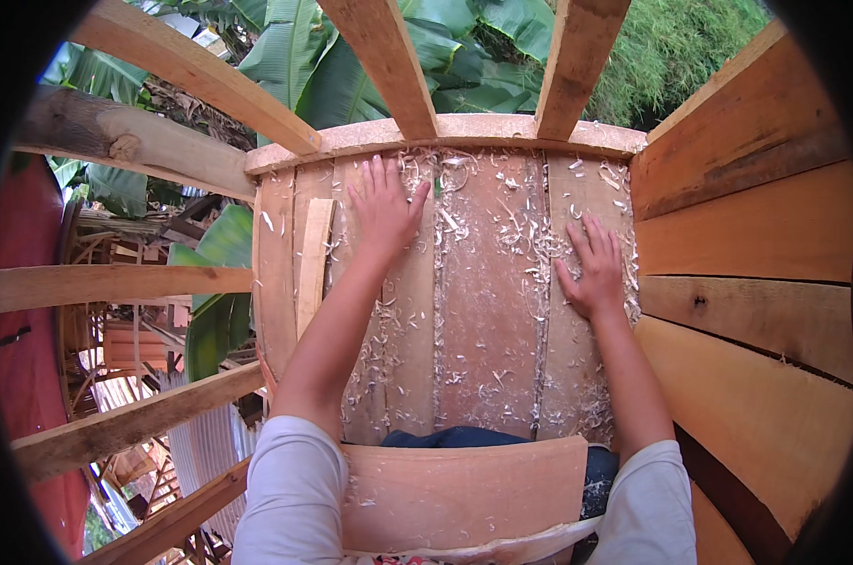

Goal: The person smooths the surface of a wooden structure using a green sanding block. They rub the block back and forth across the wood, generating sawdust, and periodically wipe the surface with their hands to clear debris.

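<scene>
Both my arms reach forward over a plank floor (488,311) strewn with curled wood shavings (539,240). My left hand (387,212) lies on the planks near the far edge beam, its fingers spread and nothing in it. Further right, my right hand (594,268) rests with fingers apart among the shavings, close to the side wall. A narrow wood strip (315,259) lies on the floor to the left of my left forearm. Across my lap is a wide, smooth board (464,494), with a few shavings on it.
Wooden posts (389,61) rise beyond the far edge beam (464,130). Several rails (116,285) run along the left side, with corrugated metal (205,461) below. A plank wall (747,226) closes the right side. Large green leaves (342,80) hang outside.
</scene>
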Action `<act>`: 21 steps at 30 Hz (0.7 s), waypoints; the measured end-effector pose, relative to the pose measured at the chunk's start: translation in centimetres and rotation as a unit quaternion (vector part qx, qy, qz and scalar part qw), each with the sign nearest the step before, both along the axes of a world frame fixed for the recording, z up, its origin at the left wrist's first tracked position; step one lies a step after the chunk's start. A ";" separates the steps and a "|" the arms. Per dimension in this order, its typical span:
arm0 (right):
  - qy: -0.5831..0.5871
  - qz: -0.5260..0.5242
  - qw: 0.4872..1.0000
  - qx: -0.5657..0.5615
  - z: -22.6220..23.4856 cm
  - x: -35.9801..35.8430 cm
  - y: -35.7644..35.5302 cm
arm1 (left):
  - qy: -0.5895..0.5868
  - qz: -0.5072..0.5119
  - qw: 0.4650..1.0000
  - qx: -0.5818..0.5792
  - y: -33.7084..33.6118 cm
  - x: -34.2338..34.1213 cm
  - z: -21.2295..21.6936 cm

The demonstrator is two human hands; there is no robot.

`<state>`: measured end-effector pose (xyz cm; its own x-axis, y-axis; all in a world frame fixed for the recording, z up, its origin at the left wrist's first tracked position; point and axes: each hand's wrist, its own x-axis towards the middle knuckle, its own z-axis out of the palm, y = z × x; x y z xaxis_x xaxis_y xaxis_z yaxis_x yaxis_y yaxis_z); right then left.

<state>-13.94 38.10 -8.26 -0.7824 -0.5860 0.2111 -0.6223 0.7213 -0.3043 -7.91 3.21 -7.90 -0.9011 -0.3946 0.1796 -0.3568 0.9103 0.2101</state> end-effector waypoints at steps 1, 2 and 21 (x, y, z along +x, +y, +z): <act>0.001 0.001 1.000 0.000 0.1 0.0 -0.1 | -0.002 -0.011 1.000 0.010 -0.2 0.2 -0.9; 0.000 -0.001 1.000 0.000 0.1 0.0 0.1 | -0.004 -0.024 0.999 0.023 0.3 0.2 -0.8; -0.010 -0.014 1.000 -0.019 -0.2 0.3 -0.3 | -0.008 -0.106 0.994 0.005 -0.2 1.2 -1.5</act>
<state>-13.69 37.81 -8.43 -0.8024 -0.5562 0.2163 -0.5958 0.7256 -0.3443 -6.76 3.05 -9.37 -0.9670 -0.1966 0.1620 -0.1599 0.9635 0.2149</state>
